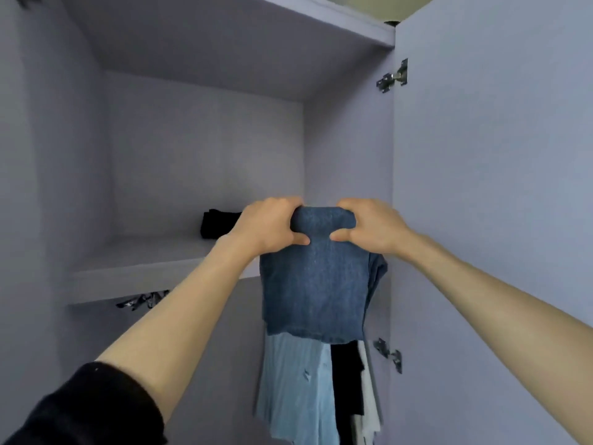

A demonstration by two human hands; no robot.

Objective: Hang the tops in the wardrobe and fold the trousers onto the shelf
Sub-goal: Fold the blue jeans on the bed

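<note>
Folded blue denim trousers [316,284] hang lengthwise below both hands, level with the pale lilac wardrobe shelf [154,268] lying left and ahead. Left hand [272,224] and right hand [369,226] fingers clamped on top fold.

Folded trousers [316,284] before shelf [154,268]; tops [298,390] below.

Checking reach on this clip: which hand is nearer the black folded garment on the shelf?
Left. The left hand grips the folded jeans right beside the black garment; the right hand grips the jeans' far side.
</note>
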